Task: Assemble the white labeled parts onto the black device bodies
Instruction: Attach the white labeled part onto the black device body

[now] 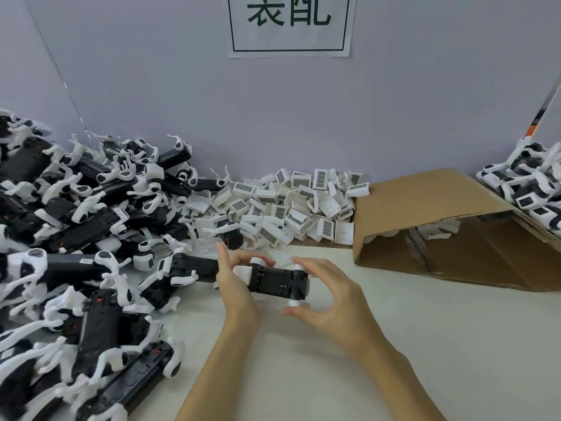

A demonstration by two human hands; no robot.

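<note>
Your left hand [235, 279] gripped the black body [274, 281] just above the table [394, 344]. Your right hand [329, 294] curled round its white end, maybe only touching. Hold it steady and press straight. The white labeled parts [291, 205] lay piled behind.

Held device body [274, 279] showing black, white round ends. Small parts pile [291, 205] showing white, with black-and-white dotted labels. Big pile on left [82, 238] mixing black and white, tiny red spots. Box [449, 226] looking brown. Tabletop [425, 344] looking creamy white. Wall [182, 86] looking pale purple-grey. Sign [290, 24] showing white, dark green letters.
</note>
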